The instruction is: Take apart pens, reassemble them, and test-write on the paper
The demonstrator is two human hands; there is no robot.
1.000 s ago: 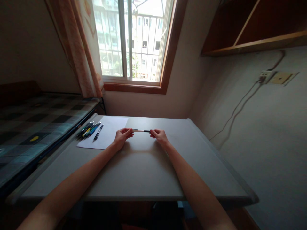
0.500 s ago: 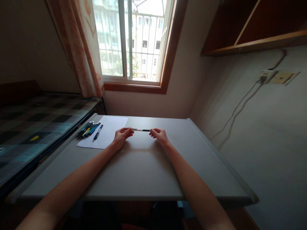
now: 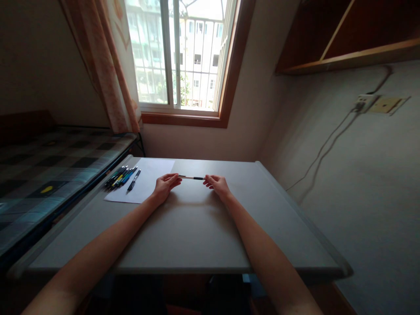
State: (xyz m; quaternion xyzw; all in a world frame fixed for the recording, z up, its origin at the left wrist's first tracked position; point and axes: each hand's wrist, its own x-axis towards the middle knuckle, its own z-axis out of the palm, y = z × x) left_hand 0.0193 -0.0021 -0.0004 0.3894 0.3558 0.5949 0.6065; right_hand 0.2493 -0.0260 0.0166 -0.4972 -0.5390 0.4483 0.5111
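A slim pen [image 3: 192,177] with a pale barrel and a dark grip section is stretched level between my two hands, above the table [image 3: 197,236]. My left hand [image 3: 165,185] pinches its left end, where a dark clip shows. The tip end on the right is between the fingertips of my right hand [image 3: 218,184], which hide the point itself. Left of my left hand lies a white sheet of paper [image 3: 154,168]. On it rest a single dark pen [image 3: 134,181] and a heap of several pens [image 3: 120,178].
A bed with a checked mattress [image 3: 65,162] stands along the table's left side. Behind the table are a window [image 3: 183,57] and a curtain [image 3: 101,65]. To the right, a socket [image 3: 364,104] with hanging cords is on the wall, below a wooden shelf [image 3: 354,54].
Both hands keep their hold on the pen, which has shifted very slightly to the left. The other pens and the paper lie as before.
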